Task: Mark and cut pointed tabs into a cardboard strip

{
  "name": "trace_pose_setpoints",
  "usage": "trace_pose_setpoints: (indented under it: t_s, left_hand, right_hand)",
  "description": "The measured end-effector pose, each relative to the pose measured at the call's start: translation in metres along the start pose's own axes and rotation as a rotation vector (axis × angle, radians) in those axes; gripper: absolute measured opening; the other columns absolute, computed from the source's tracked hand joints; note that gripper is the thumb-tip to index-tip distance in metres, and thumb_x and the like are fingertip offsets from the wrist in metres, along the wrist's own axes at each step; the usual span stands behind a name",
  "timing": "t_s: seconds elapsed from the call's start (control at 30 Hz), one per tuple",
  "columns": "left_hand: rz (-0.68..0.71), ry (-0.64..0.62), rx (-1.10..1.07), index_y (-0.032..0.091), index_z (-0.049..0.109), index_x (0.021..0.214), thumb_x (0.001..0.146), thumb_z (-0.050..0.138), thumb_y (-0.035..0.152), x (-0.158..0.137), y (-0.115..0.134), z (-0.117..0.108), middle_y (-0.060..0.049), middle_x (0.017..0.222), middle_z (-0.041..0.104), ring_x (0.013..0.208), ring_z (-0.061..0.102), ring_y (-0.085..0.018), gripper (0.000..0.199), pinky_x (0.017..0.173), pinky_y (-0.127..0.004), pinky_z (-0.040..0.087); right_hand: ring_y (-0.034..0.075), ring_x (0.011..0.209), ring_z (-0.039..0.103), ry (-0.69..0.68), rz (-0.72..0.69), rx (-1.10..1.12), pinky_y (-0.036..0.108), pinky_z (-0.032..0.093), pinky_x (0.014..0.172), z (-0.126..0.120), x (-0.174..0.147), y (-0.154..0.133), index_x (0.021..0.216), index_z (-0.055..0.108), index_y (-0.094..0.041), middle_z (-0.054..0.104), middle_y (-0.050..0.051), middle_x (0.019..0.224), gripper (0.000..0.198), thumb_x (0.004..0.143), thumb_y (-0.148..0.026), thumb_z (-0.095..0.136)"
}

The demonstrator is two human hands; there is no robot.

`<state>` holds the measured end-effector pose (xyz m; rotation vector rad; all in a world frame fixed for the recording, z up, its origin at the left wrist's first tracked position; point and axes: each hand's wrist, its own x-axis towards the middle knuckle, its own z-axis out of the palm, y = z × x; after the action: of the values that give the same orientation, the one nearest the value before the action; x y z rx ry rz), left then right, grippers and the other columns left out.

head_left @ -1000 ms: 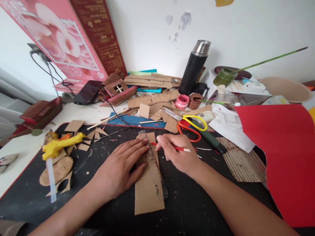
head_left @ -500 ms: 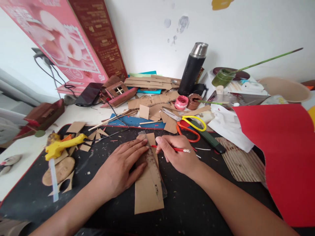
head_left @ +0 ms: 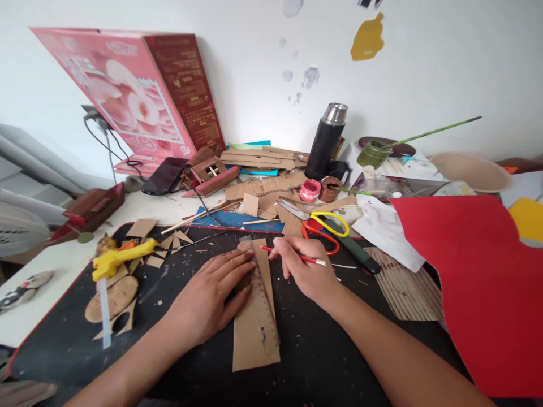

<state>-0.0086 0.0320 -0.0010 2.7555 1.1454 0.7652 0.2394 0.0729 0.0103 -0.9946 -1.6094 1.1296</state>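
Observation:
My left hand (head_left: 207, 297) lies flat with its fingers stretched over a clear, stained ruler (head_left: 263, 308). Under the ruler is a long strip of brown cardboard (head_left: 248, 359), partly covered by the fingers. The ruler runs slantwise along the strip, its lower end near the strip's right edge. To the right, my right hand (head_left: 307, 271) is closed around a red pencil (head_left: 314, 260). The pencil's tip points left, by the strip's upper part; whether it touches the cardboard I cannot tell. Beyond my right hand lie scissors (head_left: 322, 221) with yellow and orange handles.
A yellow glue gun (head_left: 123, 257) rests among cardboard scraps at left. Behind are a small model boat (head_left: 210, 175), open paint pots (head_left: 310, 190) and a black thermos (head_left: 326, 144). Red sheet material (head_left: 475, 294) and corrugated card (head_left: 405, 285) lie at right.
The camera view has tilted upward. The ruler's lower end has swung left, closer within the cardboard strip's edge. My right hand keeps the pencil, its tip slightly shifted.

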Motion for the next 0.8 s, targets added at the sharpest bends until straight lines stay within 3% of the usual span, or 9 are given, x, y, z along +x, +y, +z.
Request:
trace_pose_setpoints:
  t_s: [0.3, 0.5, 0.67, 0.8]
  left_hand:
    - [-0.081, 0.097, 0.106, 0.021, 0.072, 0.142, 0.110, 0.060, 0.029, -0.005, 0.003, -0.001, -0.014, 0.137, 0.077, 0.125, 0.073, -0.031, 0.035, 0.109, -0.050, 0.061]
    - [-0.067, 0.001, 0.041, 0.022, 0.075, 0.123, 0.114, 0.053, 0.032, -0.011, 0.017, -0.022, -0.007, 0.104, 0.080, 0.089, 0.076, -0.022, 0.026, 0.079, -0.035, 0.064]
    - [0.044, 0.050, 0.004, 0.020, 0.073, 0.124, 0.112, 0.054, 0.022, -0.021, 0.038, -0.031, -0.007, 0.108, 0.085, 0.097, 0.080, -0.022, 0.023, 0.087, -0.033, 0.065]
    - [0.124, -0.001, -0.013, 0.020, 0.073, 0.129, 0.110, 0.053, 0.017, -0.025, 0.050, -0.028, -0.007, 0.121, 0.086, 0.112, 0.081, -0.023, 0.028, 0.097, -0.034, 0.066]
  right_hand:
    - [0.014, 0.045, 0.058, 0.045, 0.050, -0.014, 0.026, 0.044, 0.051, -0.005, 0.005, 0.001, 0.083, 0.077, -0.019, 0.059, -0.003, 0.052, 0.065, 0.108, -0.075, 0.056]
    - [0.014, 0.045, 0.058, 0.065, 0.044, 0.004, 0.026, 0.046, 0.052, -0.007, 0.006, 0.000, 0.081, 0.076, -0.019, 0.058, -0.003, 0.052, 0.070, 0.106, -0.080, 0.055]
    - [0.015, 0.048, 0.060, 0.043, 0.024, -0.014, 0.027, 0.048, 0.056, -0.005, 0.005, 0.000, 0.080, 0.075, -0.019, 0.059, -0.002, 0.052, 0.068, 0.108, -0.077, 0.055]
    - [0.015, 0.046, 0.059, 0.048, 0.032, -0.025, 0.027, 0.048, 0.057, -0.005, 0.003, 0.003, 0.081, 0.075, -0.019, 0.058, -0.003, 0.051, 0.065, 0.110, -0.074, 0.055]
